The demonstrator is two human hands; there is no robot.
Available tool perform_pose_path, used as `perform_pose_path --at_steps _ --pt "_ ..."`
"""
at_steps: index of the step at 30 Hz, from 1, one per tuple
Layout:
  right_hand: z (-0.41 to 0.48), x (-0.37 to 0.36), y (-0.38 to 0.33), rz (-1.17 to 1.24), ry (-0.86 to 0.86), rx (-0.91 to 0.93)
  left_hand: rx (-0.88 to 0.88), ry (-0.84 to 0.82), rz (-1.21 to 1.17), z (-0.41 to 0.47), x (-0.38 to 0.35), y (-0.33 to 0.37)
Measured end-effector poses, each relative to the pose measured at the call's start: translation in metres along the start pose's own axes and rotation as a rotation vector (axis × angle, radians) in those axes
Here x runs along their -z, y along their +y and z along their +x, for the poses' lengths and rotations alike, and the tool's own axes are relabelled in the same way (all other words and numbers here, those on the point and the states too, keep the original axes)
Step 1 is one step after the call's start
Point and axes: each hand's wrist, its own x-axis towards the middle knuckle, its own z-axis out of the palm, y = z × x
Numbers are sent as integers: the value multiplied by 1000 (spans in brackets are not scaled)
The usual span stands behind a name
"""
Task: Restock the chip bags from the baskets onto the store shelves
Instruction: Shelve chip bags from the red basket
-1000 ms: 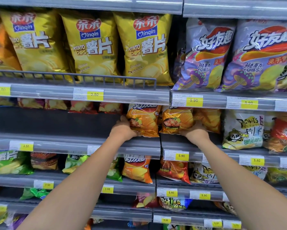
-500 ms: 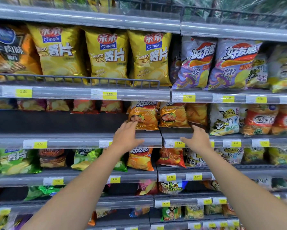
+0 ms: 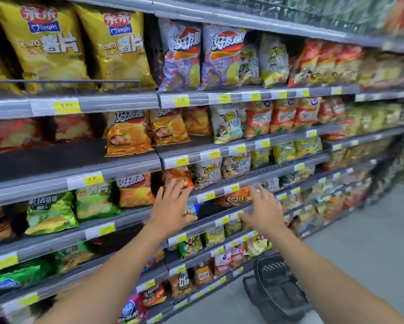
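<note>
Two orange chip bags (image 3: 128,136) stand upright on the dark shelf (image 3: 44,160). Left hand (image 3: 173,208) and right hand (image 3: 264,213): both below the bags, fingers spread, holding nothing. Black basket (image 3: 278,284): on the floor, below and right of the bags.

Two orange foil chip bags (image 3: 128,136) are standing side by side at the front of a grey metal shelf (image 3: 56,160). Red foil bags (image 3: 18,134) are sitting further back on that shelf, to their left. Large yellow foil bags (image 3: 119,50) are standing on the shelf directly above. A black plastic mesh basket (image 3: 278,284) is resting on the floor at lower right, beside the shelving's base. The left hand (image 3: 173,209) and right hand (image 3: 264,211) are hovering side by side before the lower shelves.
</note>
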Motion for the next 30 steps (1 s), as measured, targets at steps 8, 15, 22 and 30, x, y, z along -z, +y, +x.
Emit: perform_pose_path --at_steps 8,15,22,30 --pt "-99 1 165 -69 -9 -283 -247 -187 -37 20 -57 163" --pt "-173 12 317 -65 -44 -543 -425 -266 -83 32 -121 320" --pt "-226 19 431 -28 -73 -687 -498 -391 -102 30 -174 446" --pt "-252 -2 511 50 -138 -793 -509 -535 -127 34 -231 529"
